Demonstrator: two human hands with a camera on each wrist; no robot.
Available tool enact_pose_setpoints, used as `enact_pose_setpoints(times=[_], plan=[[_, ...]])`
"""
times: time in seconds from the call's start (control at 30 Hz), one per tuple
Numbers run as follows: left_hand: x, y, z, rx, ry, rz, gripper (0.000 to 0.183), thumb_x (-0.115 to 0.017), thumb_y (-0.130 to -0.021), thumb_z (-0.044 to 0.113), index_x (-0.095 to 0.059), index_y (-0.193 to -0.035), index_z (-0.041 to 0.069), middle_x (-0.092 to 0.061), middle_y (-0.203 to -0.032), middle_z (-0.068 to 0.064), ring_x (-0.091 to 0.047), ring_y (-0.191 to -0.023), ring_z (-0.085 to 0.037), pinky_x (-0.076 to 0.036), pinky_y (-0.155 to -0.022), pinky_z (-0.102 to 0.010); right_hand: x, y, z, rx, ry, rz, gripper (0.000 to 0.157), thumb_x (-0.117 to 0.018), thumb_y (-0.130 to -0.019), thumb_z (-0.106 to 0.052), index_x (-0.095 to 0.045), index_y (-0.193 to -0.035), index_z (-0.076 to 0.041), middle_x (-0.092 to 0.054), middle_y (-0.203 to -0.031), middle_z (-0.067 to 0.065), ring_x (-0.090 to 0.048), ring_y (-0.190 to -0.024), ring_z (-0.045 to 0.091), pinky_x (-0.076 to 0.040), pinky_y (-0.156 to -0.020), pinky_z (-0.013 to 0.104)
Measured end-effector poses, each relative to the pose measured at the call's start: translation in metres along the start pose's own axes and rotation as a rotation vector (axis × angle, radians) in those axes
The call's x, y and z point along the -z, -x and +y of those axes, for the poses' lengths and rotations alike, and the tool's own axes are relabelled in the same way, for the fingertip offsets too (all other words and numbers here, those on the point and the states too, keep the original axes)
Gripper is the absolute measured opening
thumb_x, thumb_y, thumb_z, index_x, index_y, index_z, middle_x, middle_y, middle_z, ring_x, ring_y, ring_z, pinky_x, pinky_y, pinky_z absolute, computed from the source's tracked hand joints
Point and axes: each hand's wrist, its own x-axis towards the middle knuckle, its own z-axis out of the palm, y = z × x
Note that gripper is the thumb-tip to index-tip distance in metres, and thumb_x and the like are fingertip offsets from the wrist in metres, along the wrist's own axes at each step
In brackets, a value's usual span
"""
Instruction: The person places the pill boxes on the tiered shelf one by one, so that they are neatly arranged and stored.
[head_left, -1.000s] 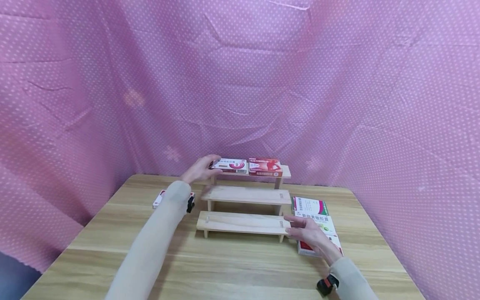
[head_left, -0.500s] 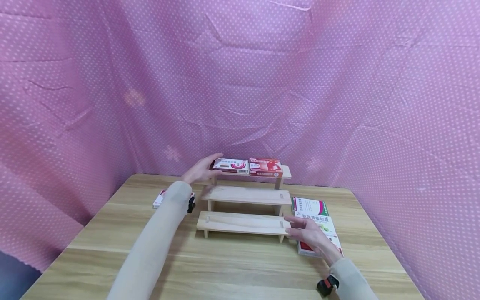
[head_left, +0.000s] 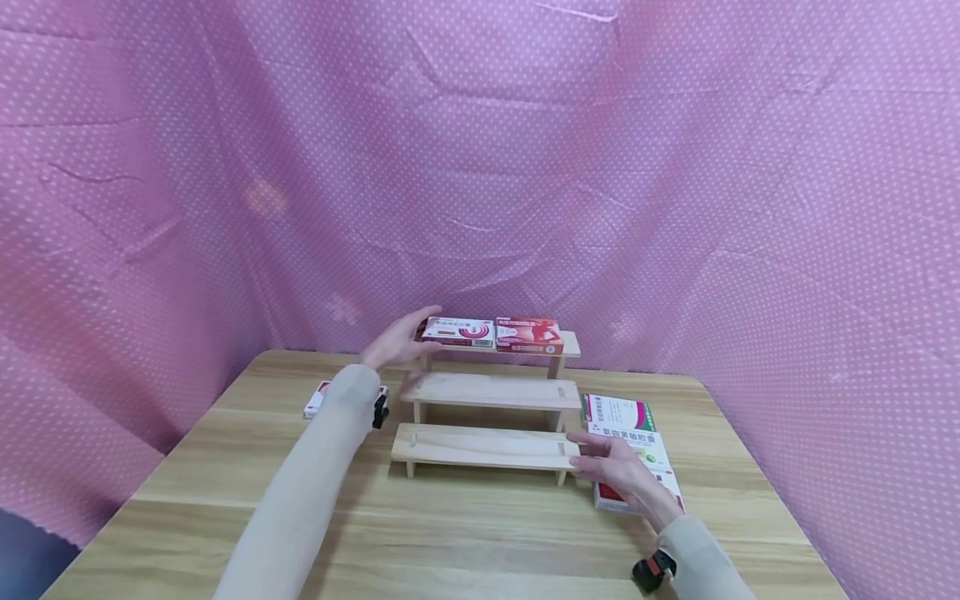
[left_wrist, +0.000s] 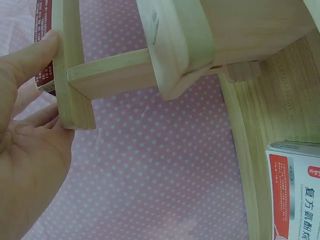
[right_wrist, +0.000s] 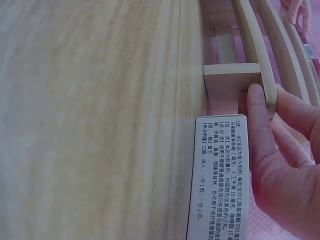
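Observation:
A three-tier wooden stepped shelf stands mid-table. On its top tier, a white-and-dark-red medicine box lies flat beside a red medicine box. My left hand holds the white box's left end, thumb on the front side and fingers behind. In the left wrist view the thumb meets the box's dark red side at the board's edge. My right hand grips the right end of the bottom tier between thumb and fingers; the right wrist view shows a fingertip against the board by its leg.
Several medicine boxes lie in a column right of the shelf, partly behind my right hand. Another box lies at the left, partly covered by my left forearm. A pink dotted cloth hangs behind the wooden table.
The white box on the top tier has slid slightly right, up against the red box, with my left hand following. My right hand has stayed in place.

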Motion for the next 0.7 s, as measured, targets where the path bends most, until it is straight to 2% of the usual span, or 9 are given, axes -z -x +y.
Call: enact_pose_setpoints(times=[0.1,0.27,0.37,0.5,0.7], plan=[[-0.001,0.001,-0.001,0.025,0.013,0.002,0.077,-0.071,-0.090,0.022,-0.029,-0.154,0.010,-0.046,-0.147,-0.020,-0.047,-0.132,-0.035,-0.038,-0.113,-0.052,-0.001,0.000,0.000,-0.006,0.006,0.002,0.057,-0.070,-0.089,-0.009,-0.049,-0.141,-0.001,-0.049,-0.141,0.026,-0.065,-0.105,0.018,-0.058,-0.091,0.034],[0.000,0.002,-0.002,0.031,0.005,0.015,0.085,-0.076,-0.086,0.024,-0.028,-0.154,0.007,-0.049,-0.144,-0.021,-0.048,-0.131,-0.036,-0.038,-0.114,-0.051,-0.001,-0.001,0.000,0.006,0.009,-0.001,0.057,-0.069,-0.089,-0.007,-0.048,-0.142,0.001,-0.050,-0.138,0.027,-0.065,-0.104,0.018,-0.058,-0.092,0.036],[0.000,0.003,-0.004,0.031,0.046,0.038,0.086,-0.078,-0.084,0.022,-0.029,-0.152,0.004,-0.045,-0.147,-0.022,-0.046,-0.134,-0.037,-0.037,-0.115,-0.048,-0.001,-0.001,0.001,0.008,0.011,-0.006,0.057,-0.070,-0.089,-0.008,-0.048,-0.142,0.001,-0.051,-0.139,0.026,-0.065,-0.104,0.018,-0.058,-0.092,0.036],[-0.001,0.006,-0.008,0.024,0.128,0.105,0.082,-0.079,-0.082,0.018,-0.035,-0.149,-0.002,-0.044,-0.148,-0.024,-0.047,-0.134,-0.038,-0.041,-0.113,-0.045,0.000,0.000,0.000,0.015,0.008,-0.020,0.058,-0.069,-0.090,-0.008,-0.046,-0.143,0.002,-0.052,-0.139,0.026,-0.065,-0.105,0.017,-0.057,-0.093,0.035],[-0.001,0.015,-0.012,0.017,0.202,0.211,0.070,-0.078,-0.083,0.016,-0.045,-0.142,-0.004,-0.056,-0.136,-0.026,-0.057,-0.123,-0.038,-0.048,-0.106,-0.043,0.002,0.000,0.000,0.009,0.018,-0.011,0.058,-0.069,-0.089,-0.008,-0.048,-0.142,0.000,-0.053,-0.136,0.025,-0.065,-0.103,0.017,-0.058,-0.091,0.034]])
